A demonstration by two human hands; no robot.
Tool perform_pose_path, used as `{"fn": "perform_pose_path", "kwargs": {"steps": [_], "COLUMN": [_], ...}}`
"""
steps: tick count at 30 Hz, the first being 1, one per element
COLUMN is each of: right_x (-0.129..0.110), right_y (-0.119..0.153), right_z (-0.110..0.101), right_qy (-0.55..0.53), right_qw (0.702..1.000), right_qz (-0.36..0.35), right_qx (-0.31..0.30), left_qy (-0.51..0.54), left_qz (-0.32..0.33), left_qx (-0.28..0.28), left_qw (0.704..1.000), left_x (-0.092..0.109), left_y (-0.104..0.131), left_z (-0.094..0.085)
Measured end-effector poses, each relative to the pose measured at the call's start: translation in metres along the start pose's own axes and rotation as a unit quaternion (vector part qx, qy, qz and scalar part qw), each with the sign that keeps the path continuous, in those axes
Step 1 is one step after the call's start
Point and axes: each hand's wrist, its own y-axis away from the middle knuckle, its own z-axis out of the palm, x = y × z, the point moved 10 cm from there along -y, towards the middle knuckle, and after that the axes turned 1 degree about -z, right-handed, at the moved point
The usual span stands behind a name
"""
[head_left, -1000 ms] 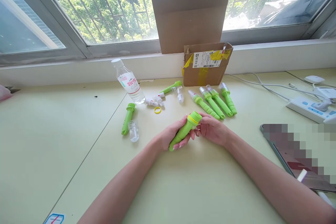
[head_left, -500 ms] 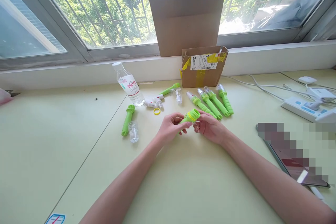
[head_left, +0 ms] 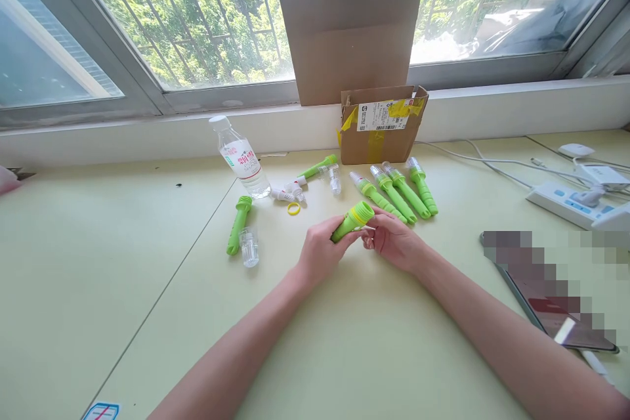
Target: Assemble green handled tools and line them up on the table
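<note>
My left hand (head_left: 322, 246) is closed around a green plastic tube (head_left: 347, 226), tilted up to the right. Its open threaded end points away from the palm, and a yellow ring sits round its neck. At that neck, my right hand (head_left: 394, 239) has its fingers curled against the tube; its fingertips are partly hidden. A similar green tube (head_left: 239, 226) lies to the left beside a clear ribbed cap (head_left: 250, 248). Beyond my hands lie a loose yellow ring (head_left: 293, 209), small white-and-clear pieces (head_left: 294, 192), another green tube (head_left: 319, 167) and clear caps (head_left: 335, 180).
Several green tubes with clear caps (head_left: 404, 191) lie in a row before a cardboard box (head_left: 378, 144). A water bottle (head_left: 246, 161) stands at the back left. On the right are a power strip (head_left: 566, 202), cables and a phone-like device (head_left: 536, 302).
My left hand has shifted its grip lower and further round the green tube, showing more of the tube's side. My right hand stays near the threaded end.
</note>
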Motion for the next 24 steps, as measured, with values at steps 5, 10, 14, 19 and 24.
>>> {"fn": "perform_pose_path", "kwargs": {"steps": [5,10,14,19,24], "right_x": [0.001,0.0005,0.0016,0.0024,0.002], "right_y": [0.0,0.0007,0.0008,0.0008,0.0017], "right_z": [0.0018,0.0025,0.0016,-0.0005,0.0021], "right_qy": [0.014,0.008,0.01,0.01,0.013], "right_qw": [1.0,1.0,1.0,1.0,1.0], "right_qz": [0.003,-0.003,-0.002,0.001,0.009], "right_qx": [-0.008,-0.002,0.005,0.013,0.003], "left_qy": [-0.101,-0.184,-0.166,-0.103,-0.052], "left_qz": [0.027,0.048,0.031,0.002,-0.008], "left_qx": [-0.019,-0.015,-0.028,-0.052,-0.044], "left_qw": [0.994,0.982,0.985,0.993,0.998], "left_x": [0.0036,0.0066,0.0038,-0.0013,-0.0029], "left_y": [0.0036,0.0048,0.0041,0.0029,0.0037], "left_z": [0.003,0.0018,0.0027,0.0073,0.0082]}}
